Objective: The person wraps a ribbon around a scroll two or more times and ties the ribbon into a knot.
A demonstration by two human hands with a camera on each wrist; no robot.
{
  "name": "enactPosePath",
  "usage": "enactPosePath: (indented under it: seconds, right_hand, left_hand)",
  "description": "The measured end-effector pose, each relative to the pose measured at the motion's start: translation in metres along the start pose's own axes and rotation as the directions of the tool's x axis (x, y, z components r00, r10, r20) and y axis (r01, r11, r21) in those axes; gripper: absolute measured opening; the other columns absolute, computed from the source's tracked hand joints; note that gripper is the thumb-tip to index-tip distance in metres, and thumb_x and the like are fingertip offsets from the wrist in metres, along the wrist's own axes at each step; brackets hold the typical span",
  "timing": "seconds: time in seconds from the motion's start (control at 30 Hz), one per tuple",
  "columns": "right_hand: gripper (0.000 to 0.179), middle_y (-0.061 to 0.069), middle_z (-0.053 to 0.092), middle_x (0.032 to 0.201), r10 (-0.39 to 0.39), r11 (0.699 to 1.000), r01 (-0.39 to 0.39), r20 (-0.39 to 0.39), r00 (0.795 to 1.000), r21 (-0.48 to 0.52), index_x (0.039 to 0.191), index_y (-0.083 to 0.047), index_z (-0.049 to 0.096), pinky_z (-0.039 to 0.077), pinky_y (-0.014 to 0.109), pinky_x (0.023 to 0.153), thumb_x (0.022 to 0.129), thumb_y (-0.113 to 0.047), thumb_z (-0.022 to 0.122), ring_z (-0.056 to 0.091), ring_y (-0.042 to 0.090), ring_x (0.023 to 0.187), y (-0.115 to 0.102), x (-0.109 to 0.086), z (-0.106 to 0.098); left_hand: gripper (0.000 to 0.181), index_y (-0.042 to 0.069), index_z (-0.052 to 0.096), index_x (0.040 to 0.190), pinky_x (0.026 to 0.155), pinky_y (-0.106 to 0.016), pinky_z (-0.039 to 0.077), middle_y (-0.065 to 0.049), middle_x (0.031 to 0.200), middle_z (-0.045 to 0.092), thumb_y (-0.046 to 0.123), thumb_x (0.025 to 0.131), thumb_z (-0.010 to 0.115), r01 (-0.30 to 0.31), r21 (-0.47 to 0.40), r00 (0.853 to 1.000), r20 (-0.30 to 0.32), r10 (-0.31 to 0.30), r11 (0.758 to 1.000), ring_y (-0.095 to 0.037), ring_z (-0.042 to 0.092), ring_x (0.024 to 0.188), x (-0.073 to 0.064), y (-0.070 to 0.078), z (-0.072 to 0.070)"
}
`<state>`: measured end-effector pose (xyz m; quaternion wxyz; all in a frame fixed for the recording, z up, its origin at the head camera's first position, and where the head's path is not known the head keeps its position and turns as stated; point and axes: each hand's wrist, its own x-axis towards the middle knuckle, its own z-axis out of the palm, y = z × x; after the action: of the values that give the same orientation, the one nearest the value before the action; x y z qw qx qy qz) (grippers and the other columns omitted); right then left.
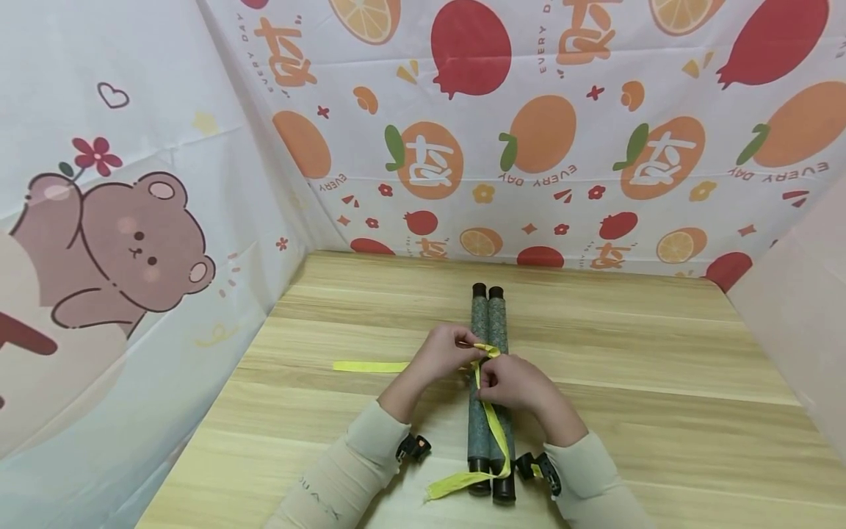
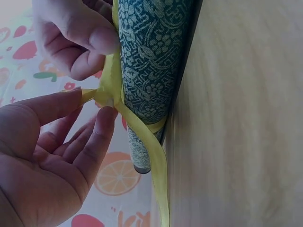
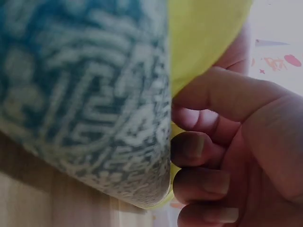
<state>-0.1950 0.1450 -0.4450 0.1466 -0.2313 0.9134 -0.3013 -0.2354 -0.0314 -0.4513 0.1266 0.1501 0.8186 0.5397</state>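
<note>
A rolled scroll (image 1: 479, 433) lies lengthwise on the table, its two rollers side by side, covered in green patterned brocade (image 2: 151, 56) with dark end knobs. Yellow ribbon (image 1: 494, 426) goes around its middle. One tail trails toward the near knobs, the other lies out to the left. Over the scroll's middle, my left hand (image 1: 444, 354) pinches the ribbon between thumb and finger, beside a twist in it in the left wrist view. Close by on the right, my right hand (image 1: 521, 382) has its fingers curled and pinches the ribbon (image 3: 199, 38) against the brocade's side.
The wood-grain table (image 1: 661, 411) extends around the scroll on both sides. A fruit-printed cloth (image 1: 489, 198) hangs behind it, and a bear-printed cloth (image 1: 142, 246) hangs at the left. Small black wrist cameras (image 1: 413, 447) sit on both sleeves near the scroll.
</note>
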Motion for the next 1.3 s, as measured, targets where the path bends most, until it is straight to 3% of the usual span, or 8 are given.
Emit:
enactPosePath:
  seconds: [0.17,0.47,0.83,1.1,1.3]
  right_hand:
    - [0.014,-0.007,0.047,0.061,-0.011,0.996,0.015,-0.048,0.999,0.085,0.071,-0.015,0.056,0.037,0.024,0.053,0.081,-0.011,0.066,0.042,0.008,0.054,0.007,0.0,-0.004]
    - [0.014,0.0,0.06,0.074,0.068,0.975,-0.035,-0.143,0.987,0.221,0.089,-0.009,0.065,0.045,0.028,0.057,0.078,0.0,0.066,0.053,0.014,0.065,0.022,0.002,-0.013]
    - [0.004,-0.002,0.067,0.08,0.137,0.971,-0.088,-0.212,0.968,0.224,0.087,-0.013,0.074,0.05,0.03,0.067,0.089,-0.014,0.071,0.058,0.012,0.073,0.031,0.004,-0.016]
    - [0.007,0.0,0.065,0.081,0.111,0.973,-0.053,-0.253,0.961,0.227,0.09,-0.013,0.074,0.047,0.032,0.065,0.091,-0.015,0.067,0.055,0.015,0.072,0.035,0.007,-0.017]
    - [0.005,0.001,0.061,0.085,0.095,0.983,-0.044,-0.288,0.953,0.18,0.088,-0.015,0.073,0.042,0.031,0.06,0.09,-0.016,0.068,0.048,0.016,0.07,0.04,0.01,-0.017]
  left_hand:
    - [0.006,0.005,0.075,0.092,0.067,-0.029,0.059,-0.008,0.093,0.075,0.006,0.086,0.073,-0.007,-0.019,1.0,0.0,0.007,1.0,-0.013,0.071,0.077,0.0,0.0,0.0]
    - [0.005,0.005,0.076,0.091,0.064,-0.03,0.059,-0.009,0.093,0.075,0.005,0.086,0.073,-0.02,-0.014,1.0,0.001,0.02,1.0,-0.015,0.07,0.072,-0.001,-0.001,0.0]
    - [0.007,0.003,0.076,0.092,0.066,-0.034,0.06,-0.012,0.101,0.075,0.004,0.085,0.074,-0.026,-0.049,0.999,0.018,0.027,0.998,-0.02,0.072,0.074,-0.001,-0.001,0.002]
    - [0.007,0.003,0.076,0.092,0.066,-0.035,0.06,-0.012,0.1,0.075,0.003,0.085,0.073,-0.034,-0.047,0.999,0.022,0.035,0.998,-0.019,0.071,0.073,-0.002,0.0,0.002]
    - [0.006,0.005,0.076,0.092,0.064,-0.028,0.058,-0.009,0.1,0.075,0.005,0.087,0.073,-0.046,-0.012,0.998,0.038,0.046,0.999,-0.012,0.068,0.072,-0.002,0.002,0.001]
